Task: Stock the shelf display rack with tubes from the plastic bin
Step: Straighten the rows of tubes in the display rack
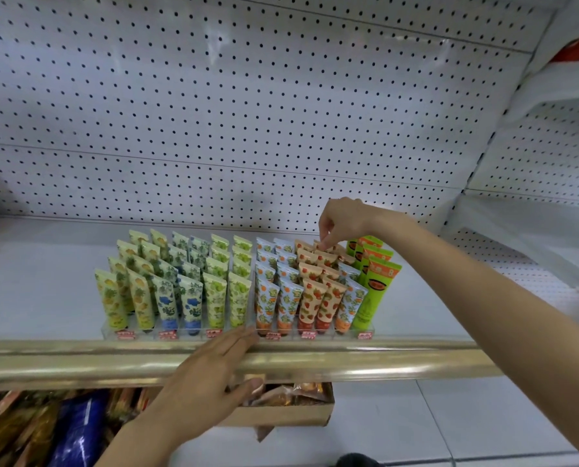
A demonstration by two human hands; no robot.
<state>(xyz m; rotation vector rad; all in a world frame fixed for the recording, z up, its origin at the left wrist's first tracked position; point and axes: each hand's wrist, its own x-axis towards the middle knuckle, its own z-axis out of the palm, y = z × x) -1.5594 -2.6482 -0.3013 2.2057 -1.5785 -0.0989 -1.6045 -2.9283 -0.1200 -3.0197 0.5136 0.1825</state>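
Pegboard (247, 112): standing far behind the shelf (45, 291). Rack (237, 332): sitting near the shelf's front rail, nearly full. Left hand (207, 375): we are resting it, fingers open, on the rail. Right hand (340, 220): we are pinching a strawberry tube (322, 247) far right; best seated upright, pressed gently. Bin: not visible.

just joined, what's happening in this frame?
A person is stocking a clear display rack of patterned tubes on a store shelf. The right hand pinches the top of a strawberry-print tube in the back row, seating it. The left hand lies flat and open on the gold shelf rail. The rack looks nearly full.
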